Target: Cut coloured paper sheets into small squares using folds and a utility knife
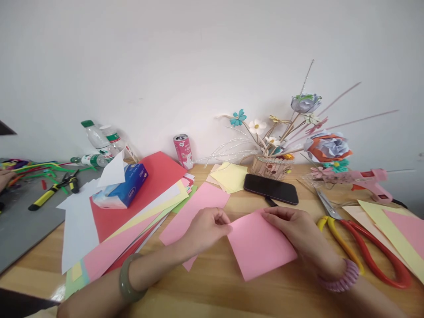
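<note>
A square sheet of pink paper [260,249] is held up at a slant over the wooden table. My left hand [209,227] pinches its upper left corner between thumb and fingers. On the sheet's upper right edge, my right hand [296,229] grips with the thumb on the near face. Behind my left hand lies a longer pink paper strip [202,205], partly covered by that hand. A black phone [270,189] rests just beyond the held sheet. Scissors [361,247] with red and yellow handles lie beside my right hand.
A stack of coloured paper [132,234] and a blue tissue pack [122,190] lie left. Farther back stand a pink can [183,151] and a basket of craft flowers [271,167]. A pink glue gun [371,182] is right. Pliers [54,192] and another person's hand [5,177] are far left.
</note>
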A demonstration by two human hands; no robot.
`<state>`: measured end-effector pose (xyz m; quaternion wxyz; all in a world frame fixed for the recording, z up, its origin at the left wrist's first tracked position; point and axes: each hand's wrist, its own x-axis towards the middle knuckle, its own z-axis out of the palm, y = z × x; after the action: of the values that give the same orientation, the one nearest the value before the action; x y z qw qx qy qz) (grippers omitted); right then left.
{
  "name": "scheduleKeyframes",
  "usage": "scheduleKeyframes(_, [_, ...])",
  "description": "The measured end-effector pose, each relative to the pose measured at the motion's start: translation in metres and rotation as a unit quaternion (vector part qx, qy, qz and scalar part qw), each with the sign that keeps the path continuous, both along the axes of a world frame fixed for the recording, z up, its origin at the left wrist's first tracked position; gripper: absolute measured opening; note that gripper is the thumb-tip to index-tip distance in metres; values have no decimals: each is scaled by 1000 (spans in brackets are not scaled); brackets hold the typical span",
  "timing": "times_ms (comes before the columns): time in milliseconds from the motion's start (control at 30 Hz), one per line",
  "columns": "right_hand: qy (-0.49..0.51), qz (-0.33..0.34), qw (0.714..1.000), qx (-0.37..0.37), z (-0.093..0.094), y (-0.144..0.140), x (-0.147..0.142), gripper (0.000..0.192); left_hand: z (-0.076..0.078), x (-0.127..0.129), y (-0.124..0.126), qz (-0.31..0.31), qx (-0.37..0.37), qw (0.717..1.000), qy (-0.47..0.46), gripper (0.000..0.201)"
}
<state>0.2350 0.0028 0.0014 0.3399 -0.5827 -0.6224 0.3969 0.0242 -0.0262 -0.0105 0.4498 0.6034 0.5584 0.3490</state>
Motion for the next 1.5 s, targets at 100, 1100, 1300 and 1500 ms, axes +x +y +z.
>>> scheduleKeyframes(100, [-95,44,994,17,-4,0,-2,15,4,-1,-3,-38,20,980,193,9])
scheduleKeyframes(1100, [-318,191,880,296,-22,-9,-1,23,10,13,30,-397,240,805,369,20])
scheduleKeyframes(1300, [-279,277,828,400,-17,-59,-6,23,1,6,35,-420,217,845,249,28])
scheduleKeyframes(1500, [-393,326,717,473,-23,-75,1,67,-3,6,35,-434,210,834,270,36])
